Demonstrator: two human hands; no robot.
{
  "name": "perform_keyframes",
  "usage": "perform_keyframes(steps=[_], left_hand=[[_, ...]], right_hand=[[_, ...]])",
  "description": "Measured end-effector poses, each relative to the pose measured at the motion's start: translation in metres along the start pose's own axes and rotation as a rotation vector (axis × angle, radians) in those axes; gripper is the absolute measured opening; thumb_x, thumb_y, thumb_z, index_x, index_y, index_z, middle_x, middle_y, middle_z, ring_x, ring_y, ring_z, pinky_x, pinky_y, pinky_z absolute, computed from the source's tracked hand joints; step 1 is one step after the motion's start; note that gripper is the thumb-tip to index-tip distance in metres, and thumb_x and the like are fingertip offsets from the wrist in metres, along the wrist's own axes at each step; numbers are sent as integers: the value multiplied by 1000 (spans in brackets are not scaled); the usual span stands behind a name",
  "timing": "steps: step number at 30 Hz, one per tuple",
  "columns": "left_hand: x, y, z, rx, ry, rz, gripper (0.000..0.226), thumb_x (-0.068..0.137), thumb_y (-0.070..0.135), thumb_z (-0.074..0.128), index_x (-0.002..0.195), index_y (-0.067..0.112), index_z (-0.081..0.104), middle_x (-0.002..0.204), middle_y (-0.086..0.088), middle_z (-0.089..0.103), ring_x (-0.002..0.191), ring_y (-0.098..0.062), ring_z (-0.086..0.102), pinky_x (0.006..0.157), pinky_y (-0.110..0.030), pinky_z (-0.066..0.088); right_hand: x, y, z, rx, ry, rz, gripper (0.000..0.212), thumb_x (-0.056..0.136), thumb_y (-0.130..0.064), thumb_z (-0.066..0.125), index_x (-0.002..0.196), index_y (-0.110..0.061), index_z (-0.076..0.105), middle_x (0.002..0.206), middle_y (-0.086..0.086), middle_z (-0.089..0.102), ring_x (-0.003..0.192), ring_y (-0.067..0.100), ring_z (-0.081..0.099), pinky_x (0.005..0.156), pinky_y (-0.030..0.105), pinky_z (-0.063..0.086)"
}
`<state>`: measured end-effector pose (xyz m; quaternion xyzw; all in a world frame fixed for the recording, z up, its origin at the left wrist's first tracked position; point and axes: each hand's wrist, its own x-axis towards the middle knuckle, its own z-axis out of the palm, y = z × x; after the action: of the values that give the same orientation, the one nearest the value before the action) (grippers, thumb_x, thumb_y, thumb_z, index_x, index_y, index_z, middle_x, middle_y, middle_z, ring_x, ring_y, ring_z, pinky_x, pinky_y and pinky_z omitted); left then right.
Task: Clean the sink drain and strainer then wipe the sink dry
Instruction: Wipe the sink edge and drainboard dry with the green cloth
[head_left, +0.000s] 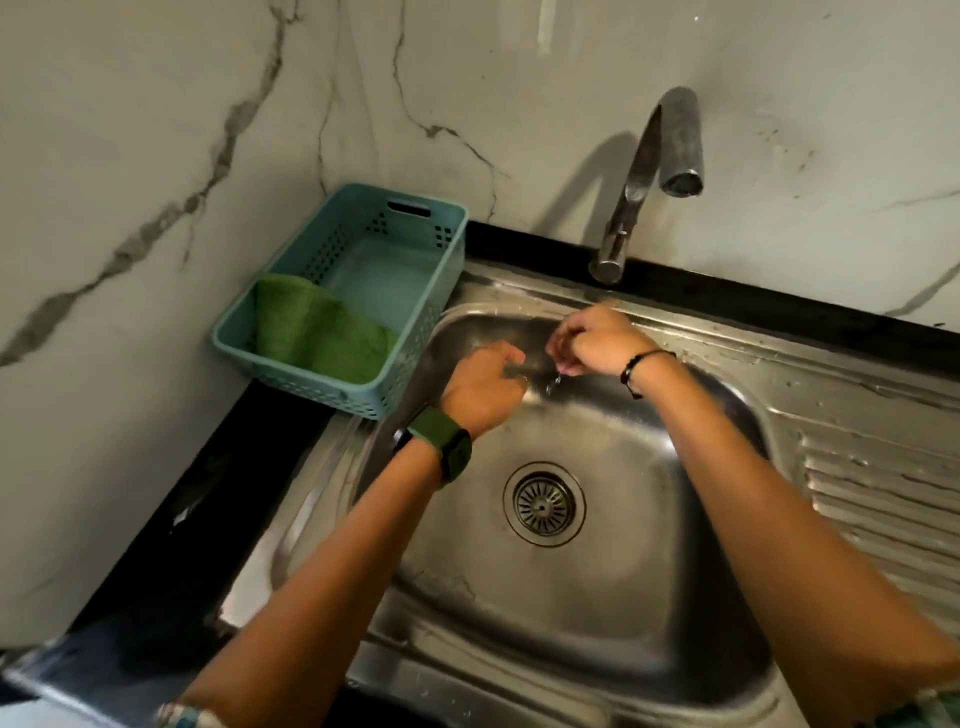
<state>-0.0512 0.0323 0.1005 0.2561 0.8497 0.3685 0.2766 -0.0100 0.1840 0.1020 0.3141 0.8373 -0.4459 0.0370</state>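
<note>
While both hands, left hand and right hand, curl loosely and hold nothing clear, the green cloth looks soft; pinch its draped edge.

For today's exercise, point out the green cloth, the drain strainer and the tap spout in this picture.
green cloth (324, 332), head view, on its draped middle fold.
drain strainer (543, 504), head view, on its slotted centre.
tap spout (681, 183), head view, on its open mouth.

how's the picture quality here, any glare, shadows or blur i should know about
Head view: dim, warm light; glare streaks on the sink basin near the drain; the tap casts a soft shadow on the wall; wide-angle bending at the edges; the left hand and right hand are slightly soft, so what they pinch is unclear.
</note>
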Motion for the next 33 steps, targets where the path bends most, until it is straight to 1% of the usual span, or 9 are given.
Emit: perform_keyframes(steps=[4, 7, 12, 14, 19, 23, 26, 30, 33], left_hand=[[-47, -4, -34, 175, 257, 247, 31, 83, 4, 52, 113, 5, 58, 115, -16, 62, 107, -30, 57, 87, -29, 39], [-71, 3, -62, 187, 305, 347, 27, 83, -1, 51, 108, -1, 62, 112, -20, 64, 106, -32, 57, 88, -28, 37], [-83, -2, -100, 103, 451, 271, 27, 87, 6, 49, 111, 8, 63, 112, -9, 66, 102, -21, 59, 80, -14, 37], [-84, -11, -111, 8, 465, 219, 28, 87, 4, 47, 110, 8, 63, 111, -8, 66, 101, -21, 60, 86, -22, 44], [-85, -35, -124, -238, 477, 116, 23, 90, 5, 45, 98, 16, 63, 100, 2, 62, 94, -11, 58, 78, -20, 42], [-85, -43, -125, -393, 528, 61, 26, 89, 6, 46, 85, 25, 64, 95, 5, 64, 85, -3, 57, 69, -14, 40], [-86, -42, -126, -453, 563, 39, 28, 87, 6, 46, 81, 26, 64, 87, 9, 65, 81, -4, 57, 66, -16, 40], [-94, -43, -130, -502, 578, 35, 28, 88, 6, 45, 77, 26, 62, 83, 10, 62, 81, -8, 55, 67, -20, 42], [-103, -45, -132, -573, 594, 39, 26, 89, 5, 47, 76, 22, 62, 84, 4, 63, 86, -14, 56, 77, -24, 44]], right_hand=[[-30, -32, 29, 20, -66, -142, 28, 87, 1, 47, 88, -22, 65, 87, 6, 63, 73, 16, 63, 60, 30, 56], [-43, -67, 37, -83, -21, -316, 22, 85, -4, 55, 98, -18, 66, 90, 2, 65, 78, 14, 60, 67, 30, 53], [-44, -130, 41, -37, -33, -414, 21, 84, -2, 54, 98, -12, 66, 100, 8, 67, 93, 24, 65, 81, 40, 57], [-38, -154, 54, -77, -71, -461, 21, 82, 0, 54, 96, -9, 66, 94, 9, 65, 94, 28, 64, 83, 44, 55], [-8, -202, 103, -503, -163, -477, 12, 79, -5, 55, 66, -5, 54, 69, 9, 51, 77, 23, 51, 51, 28, 36], [15, -195, 131, -676, -222, -416, 18, 91, -6, 44, 101, 0, 58, 112, 20, 60, 98, 31, 56, 77, 34, 41], [20, -188, 137, -603, -211, -391, 20, 93, -9, 39, 83, -4, 56, 120, 23, 58, 96, 30, 54, 82, 36, 42], [16, -195, 129, -447, -177, -483, 25, 88, -15, 52, 108, -4, 59, 116, 19, 61, 107, 31, 56, 82, 33, 43], [0, -202, 104, -149, -84, -608, 2, 85, -13, 57, 87, -14, 59, 92, 3, 62, 91, 21, 55, 65, 19, 41]])
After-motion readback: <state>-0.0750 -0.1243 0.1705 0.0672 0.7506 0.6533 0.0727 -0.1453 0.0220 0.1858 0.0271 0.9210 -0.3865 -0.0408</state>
